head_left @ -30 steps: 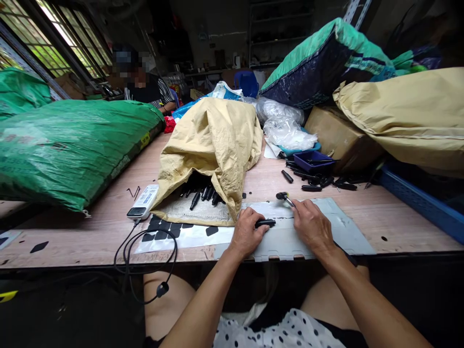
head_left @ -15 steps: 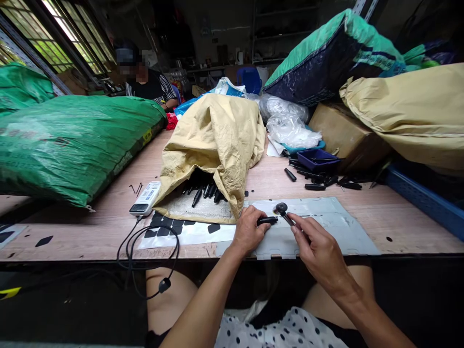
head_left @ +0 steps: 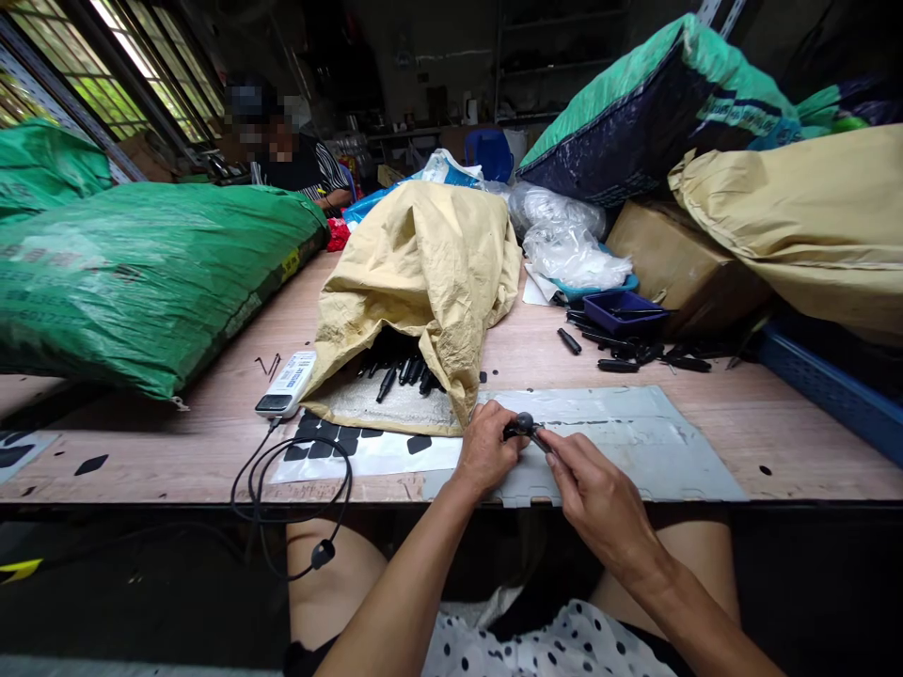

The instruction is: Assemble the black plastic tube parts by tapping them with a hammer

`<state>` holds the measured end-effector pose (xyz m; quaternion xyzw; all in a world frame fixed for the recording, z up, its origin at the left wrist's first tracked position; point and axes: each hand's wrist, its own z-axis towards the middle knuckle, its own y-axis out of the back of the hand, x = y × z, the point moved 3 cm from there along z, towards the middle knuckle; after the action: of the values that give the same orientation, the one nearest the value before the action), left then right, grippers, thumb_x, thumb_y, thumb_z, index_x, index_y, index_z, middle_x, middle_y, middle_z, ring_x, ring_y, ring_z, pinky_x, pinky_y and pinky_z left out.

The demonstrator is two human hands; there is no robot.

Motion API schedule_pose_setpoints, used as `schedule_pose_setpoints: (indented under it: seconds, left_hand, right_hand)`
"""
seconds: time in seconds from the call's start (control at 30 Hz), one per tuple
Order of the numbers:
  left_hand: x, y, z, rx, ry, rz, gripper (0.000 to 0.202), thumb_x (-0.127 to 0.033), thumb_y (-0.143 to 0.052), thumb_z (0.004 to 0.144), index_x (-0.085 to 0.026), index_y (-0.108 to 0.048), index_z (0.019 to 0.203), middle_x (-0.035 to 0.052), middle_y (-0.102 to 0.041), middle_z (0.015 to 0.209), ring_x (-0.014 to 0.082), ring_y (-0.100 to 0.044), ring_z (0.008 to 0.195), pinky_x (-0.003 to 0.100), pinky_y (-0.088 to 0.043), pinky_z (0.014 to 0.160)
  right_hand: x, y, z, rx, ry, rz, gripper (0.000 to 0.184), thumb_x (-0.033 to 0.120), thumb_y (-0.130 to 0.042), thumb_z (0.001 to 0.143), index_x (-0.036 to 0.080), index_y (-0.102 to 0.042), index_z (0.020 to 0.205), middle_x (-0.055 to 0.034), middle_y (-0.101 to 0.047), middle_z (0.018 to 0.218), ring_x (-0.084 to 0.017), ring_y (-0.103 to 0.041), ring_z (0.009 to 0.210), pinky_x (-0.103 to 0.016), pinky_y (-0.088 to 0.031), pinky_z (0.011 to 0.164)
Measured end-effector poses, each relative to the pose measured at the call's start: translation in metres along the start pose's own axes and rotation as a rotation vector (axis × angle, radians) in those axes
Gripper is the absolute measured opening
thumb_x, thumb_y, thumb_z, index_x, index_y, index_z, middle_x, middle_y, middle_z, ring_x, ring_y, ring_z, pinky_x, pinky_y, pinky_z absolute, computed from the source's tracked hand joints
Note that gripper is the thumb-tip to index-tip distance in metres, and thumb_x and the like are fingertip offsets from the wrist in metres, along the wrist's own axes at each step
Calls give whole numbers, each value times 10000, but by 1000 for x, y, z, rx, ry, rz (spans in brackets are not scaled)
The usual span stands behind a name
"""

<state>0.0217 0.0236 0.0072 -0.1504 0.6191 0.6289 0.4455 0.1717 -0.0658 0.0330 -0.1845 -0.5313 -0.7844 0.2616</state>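
Observation:
My left hand rests at the near edge of a grey sheet, closed around a black tube-shaped piece that is mostly hidden. In my right hand is a thin-shafted tool with a round black head, held between thumb and fingers. The round head lies over the end of the black piece, though I cannot tell whether they touch. Just beyond my left hand, a tan woven sack lies with its mouth towards me, and several similar black pieces show inside.
A white power bank with a coiled black cable sits left of the sack. Black stickers lie on a white strip. Loose black parts surround a purple tray. A large green sack fills the left; a person sits behind.
The tool in my right hand has moved left and slightly down, its round head going from beside the black piece to over its end. My left hand has barely moved.

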Motion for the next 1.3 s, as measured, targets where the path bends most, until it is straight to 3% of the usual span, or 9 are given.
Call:
schedule_pose_setpoints:
  seconds: [0.17, 0.3, 0.4, 0.5, 0.83, 1.3]
  left_hand:
    - [1, -1, 0, -15, -4, -18, 151, -133, -757, 806, -213, -690, 915, 20, -610, 927, 217, -557, 959, 364, -456, 893]
    - [0, -1, -1, -18, -9, 17, 194, -169, -781, 788, -208, -669, 941, 26, -610, 958, 219, -557, 959, 363, -461, 884]
    - [-1, -1, -2, -11, -7, 41, 279, -243, -826, 775, -214, -665, 1001, 29, -614, 994, 230, -554, 984, 370, -464, 897]
    - [-2, -2, -1, 15, -8, 75, 223, -265, -798, 825, -228, -682, 1012, 30, -608, 1003, 230, -548, 991, 365, -463, 904]
    - [-1, -3, -3, 51, -69, 176, 176, -331, -537, 1024, -219, -671, 1050, 50, -609, 1060, 234, -526, 1022, 383, -433, 948]
    - [-5, 0, -6, 48, -149, 246, 258, -351, -435, 1057, -214, -645, 999, 60, -624, 1024, 235, -529, 966, 384, -430, 892]
  right_hand:
    - [-8, 8, 12, -50, -19, -48, 369, 289, -420, 1019, 253, -643, 1311, -74, -720, 1065, -203, -684, 969, -330, -524, 865]
    - [-34, 17, 37, -113, -94, -243, 350, 288, -473, 991, 257, -674, 1275, -52, -712, 1075, -199, -670, 963, -308, -484, 784]
    - [-58, 11, 53, -96, -130, -398, 337, 276, -497, 978, 259, -691, 1253, -45, -693, 1029, -198, -640, 927, -309, -438, 715]
    - [-73, -1, 59, -93, -109, -501, 337, 257, -500, 980, 241, -683, 1263, -55, -667, 1005, -200, -601, 917, -314, -397, 705]
    - [-70, -12, 54, -138, -65, -635, 298, 246, -517, 969, 218, -674, 1221, -76, -635, 986, -206, -533, 874, -327, -308, 688]
    - [-71, -12, 55, -148, -78, -650, 254, 252, -509, 967, 196, -687, 1140, -80, -633, 988, -208, -523, 874, -331, -303, 690]
